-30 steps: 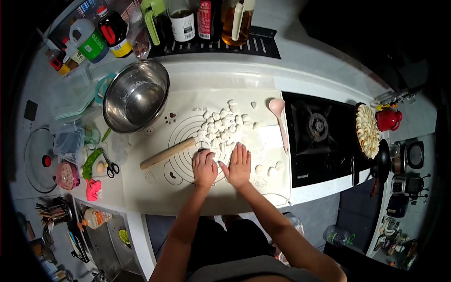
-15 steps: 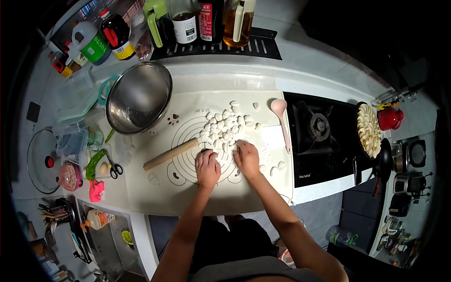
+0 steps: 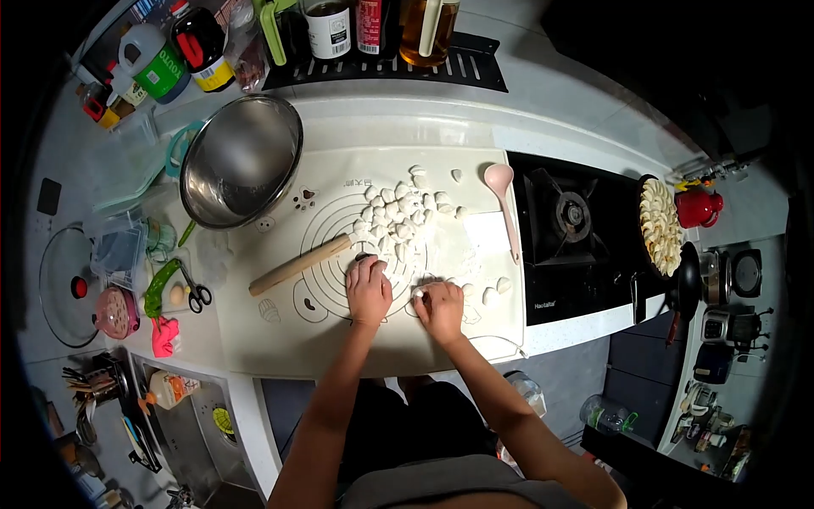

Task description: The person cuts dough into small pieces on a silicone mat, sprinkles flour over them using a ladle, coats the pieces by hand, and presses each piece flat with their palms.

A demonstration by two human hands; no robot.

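A pile of small white dough pieces [image 3: 395,209] lies on a white pastry mat [image 3: 280,348] printed with circles. My left hand [image 3: 369,290] rests below the pile, fingers bent downward and close together; whatever lies under them is hidden. To its right, my right hand [image 3: 441,310] is curled low over the mat, with a bit of white dough showing at its thumb side. A wooden rolling pin [image 3: 299,265] lies at a slant left of the pile, its upper end close to the dough. More loose dough pieces [image 3: 491,296] sit right of my right hand.
A steel bowl [image 3: 242,161] leans at the mat's upper left. A pink ladle [image 3: 500,182] lies beside the black gas stove [image 3: 585,293]. At far right stands a pan of dumplings [image 3: 660,227]. Scissors [image 3: 198,297] and a green pepper [image 3: 158,293] lie left.
My right hand has moved down, away from the pile's lower edge, with dough at its thumb. My left hand stays near the same spot. The whole view has shifted slightly.
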